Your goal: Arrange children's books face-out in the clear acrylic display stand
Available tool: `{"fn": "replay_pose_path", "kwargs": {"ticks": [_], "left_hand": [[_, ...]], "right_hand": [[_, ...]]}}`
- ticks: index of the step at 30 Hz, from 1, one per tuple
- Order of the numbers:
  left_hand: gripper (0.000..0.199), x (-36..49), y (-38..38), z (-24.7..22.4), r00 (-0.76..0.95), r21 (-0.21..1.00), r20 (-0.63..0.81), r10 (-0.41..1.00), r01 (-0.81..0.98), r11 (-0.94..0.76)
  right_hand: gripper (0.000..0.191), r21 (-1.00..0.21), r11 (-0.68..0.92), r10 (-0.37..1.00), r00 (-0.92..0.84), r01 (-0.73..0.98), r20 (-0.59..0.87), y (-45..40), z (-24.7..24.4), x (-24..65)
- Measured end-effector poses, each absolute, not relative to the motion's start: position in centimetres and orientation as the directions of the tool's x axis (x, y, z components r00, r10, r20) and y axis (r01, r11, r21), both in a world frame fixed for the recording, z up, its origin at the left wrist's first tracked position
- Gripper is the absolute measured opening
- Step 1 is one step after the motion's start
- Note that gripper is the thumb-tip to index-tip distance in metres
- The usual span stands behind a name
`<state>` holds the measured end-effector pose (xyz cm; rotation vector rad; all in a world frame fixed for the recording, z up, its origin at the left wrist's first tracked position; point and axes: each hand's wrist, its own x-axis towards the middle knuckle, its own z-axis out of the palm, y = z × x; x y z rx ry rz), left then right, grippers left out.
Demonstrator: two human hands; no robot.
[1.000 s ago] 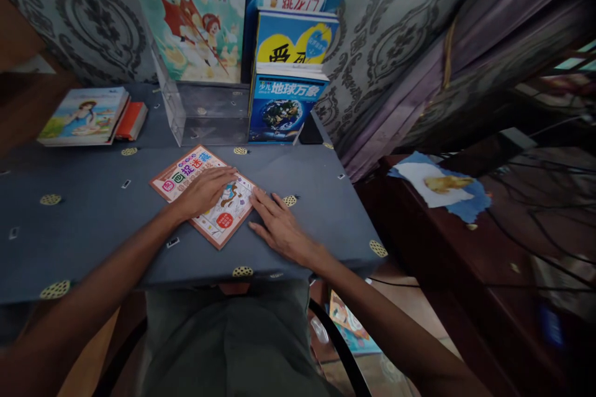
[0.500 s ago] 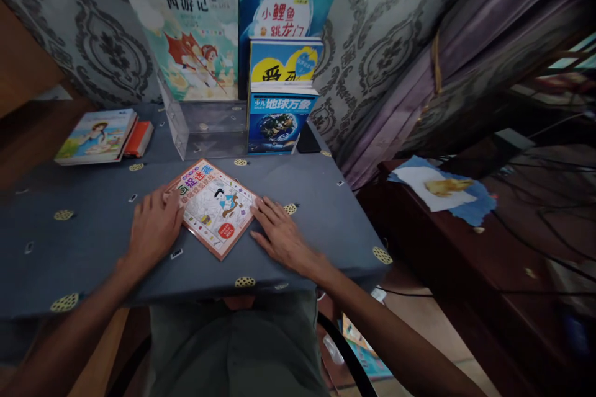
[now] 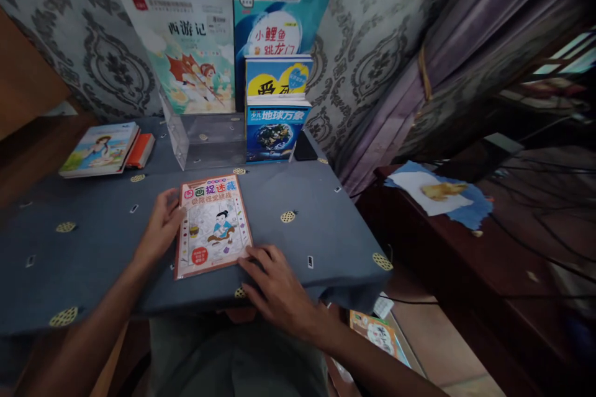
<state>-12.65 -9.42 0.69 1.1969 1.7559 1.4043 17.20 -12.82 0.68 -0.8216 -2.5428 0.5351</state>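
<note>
- From where I stand, a thin orange-bordered picture book (image 3: 214,229) lies flat, cover up, near the front edge of the table (image 3: 321,217), between the seated person's hands.
- Its title runs across the top in coloured characters; below, a figure in blue sits amid line drawings, with a red disc at the lower left.
- The book stands almost square to the person, leaning just slightly askew.
- The left hand (image 3: 161,223) is at the book's left edge, thumb reaching onto the border and fingers curled alongside; I cannot tell whether that grip pinches the book or merely rests against it.
- The right hand (image 3: 277,288) has a loose, unclosed grip: its fingers are spread, with fingertips touching the book's lower right corner and the thumb apart, lower down.
- The table wears a grey-blue cloth printed with yellow pineapples.
- Behind the book, a clear stand (image 3: 179,142) rises at the back, carrying a pale green book (image 3: 205,43) on its left side.
- On its right side, a blue globe book (image 3: 275,133) stands in front of a yellow-heart book (image 3: 274,77), with a teal book (image 3: 279,18) farther back.
- Just right of the globe book lies a flat dark object (image 3: 305,147).
- Over at the back left, a small pile of books (image 3: 100,149) sits beside a red-orange book (image 3: 141,150).
</note>
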Motion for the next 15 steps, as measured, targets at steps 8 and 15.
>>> {"fn": "replay_pose_path", "kwargs": {"ticks": [8, 15], "left_hand": [[0.041, -12.9, -8.1, 2.7, -0.513, 0.974, -0.222, 0.829, -0.155, 0.165], [0.034, -12.2, -8.0, 4.2, -0.361, 0.933, -0.355, 0.862, -0.190, 0.304]], "right_hand": [[0.019, -0.588, 0.716, 0.630, -0.712, 0.377, 0.310, -12.0, 0.3, 16.5], [0.018, -0.631, 0.668, 0.684, -0.660, 0.395, 0.311, -10.5, -0.1, 16.5]]}}
